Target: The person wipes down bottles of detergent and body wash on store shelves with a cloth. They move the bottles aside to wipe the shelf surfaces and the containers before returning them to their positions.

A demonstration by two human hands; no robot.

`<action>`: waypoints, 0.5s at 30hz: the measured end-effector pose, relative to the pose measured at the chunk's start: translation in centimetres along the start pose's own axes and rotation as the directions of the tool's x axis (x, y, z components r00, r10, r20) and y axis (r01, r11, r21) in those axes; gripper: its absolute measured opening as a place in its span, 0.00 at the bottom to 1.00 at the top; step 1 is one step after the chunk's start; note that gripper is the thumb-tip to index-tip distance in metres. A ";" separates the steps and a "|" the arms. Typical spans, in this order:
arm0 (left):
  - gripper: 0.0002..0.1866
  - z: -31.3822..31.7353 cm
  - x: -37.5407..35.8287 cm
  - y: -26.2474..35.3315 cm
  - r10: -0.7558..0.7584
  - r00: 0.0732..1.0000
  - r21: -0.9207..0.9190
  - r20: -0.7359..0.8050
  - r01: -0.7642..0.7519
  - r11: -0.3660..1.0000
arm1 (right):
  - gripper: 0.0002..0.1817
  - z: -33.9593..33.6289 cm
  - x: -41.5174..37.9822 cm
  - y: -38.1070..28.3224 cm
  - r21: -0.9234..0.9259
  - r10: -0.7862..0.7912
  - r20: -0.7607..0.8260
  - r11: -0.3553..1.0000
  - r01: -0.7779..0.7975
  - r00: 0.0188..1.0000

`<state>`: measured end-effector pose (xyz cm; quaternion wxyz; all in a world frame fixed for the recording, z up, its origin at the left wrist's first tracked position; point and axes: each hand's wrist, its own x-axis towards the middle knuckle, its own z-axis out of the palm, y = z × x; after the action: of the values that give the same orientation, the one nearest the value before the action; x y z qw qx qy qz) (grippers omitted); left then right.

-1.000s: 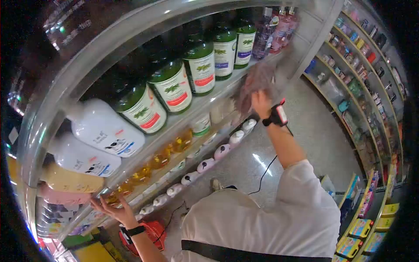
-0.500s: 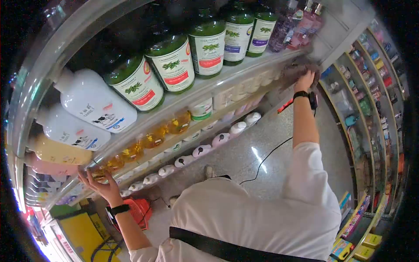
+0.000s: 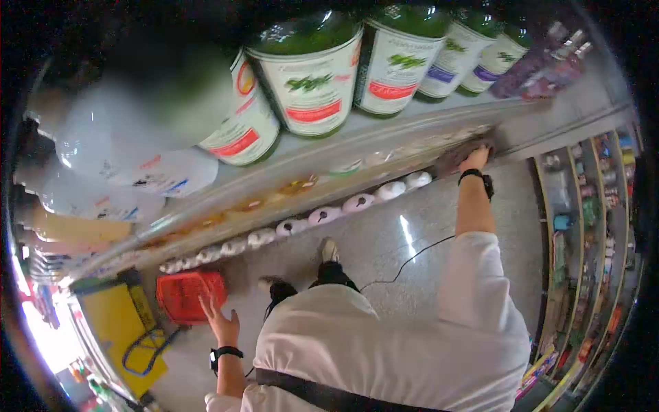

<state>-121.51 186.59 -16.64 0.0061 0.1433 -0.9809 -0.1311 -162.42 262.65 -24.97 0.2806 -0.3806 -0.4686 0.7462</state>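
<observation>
My right hand [image 3: 475, 158] is closed on a dark brownish cloth [image 3: 449, 159], pressed at the right end of a lower shelf, close to the front edge [image 3: 405, 147]. My left hand [image 3: 221, 325] hangs in the air with its fingers spread and nothing in it. It is nearest to a red plastic basket [image 3: 187, 296] on the floor. Large green bottles [image 3: 302, 89] with white labels line the upper shelf, with purple and pink bottles [image 3: 542, 65] at their right. White bottles [image 3: 130, 144] at the left are partly blurred.
Below, amber bottles [image 3: 250, 204] and a row of white and pink bottles [image 3: 322, 215] stand on lower shelves. A black cable [image 3: 405, 264] crosses the floor [image 3: 446, 302]. Stocked shelves [image 3: 590, 226] run along the right. A yellow panel [image 3: 113, 323] stands at the lower left.
My left hand has left the shelf edge and moved down and right, over beside the basket. My right hand has moved lower with the cloth. The view has shifted closer to the bottles.
</observation>
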 end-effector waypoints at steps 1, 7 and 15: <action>0.44 0.6 -2.2 -1.2 -0.155 0.981 -0.094 0.117 0.166 0.982 | 0.24 -0.3 0.5 0.8 0.000 0.004 0.032 1.000 -0.004 0.999; 0.42 3.2 -11.7 -6.5 -0.496 0.782 0.010 0.377 0.532 0.847 | 0.25 -1.3 -1.2 5.7 0.078 -0.088 0.311 0.995 0.067 0.946; 0.37 9.8 -7.6 -12.6 -0.392 0.865 -0.377 0.313 0.492 0.784 | 0.19 6.5 -25.1 8.6 -0.522 -0.271 0.192 0.786 0.332 0.943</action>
<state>-111.17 179.65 -29.18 -0.0999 0.3499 -0.8573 -0.3642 -154.47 236.59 -23.45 0.2503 -0.3242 -0.7310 0.5457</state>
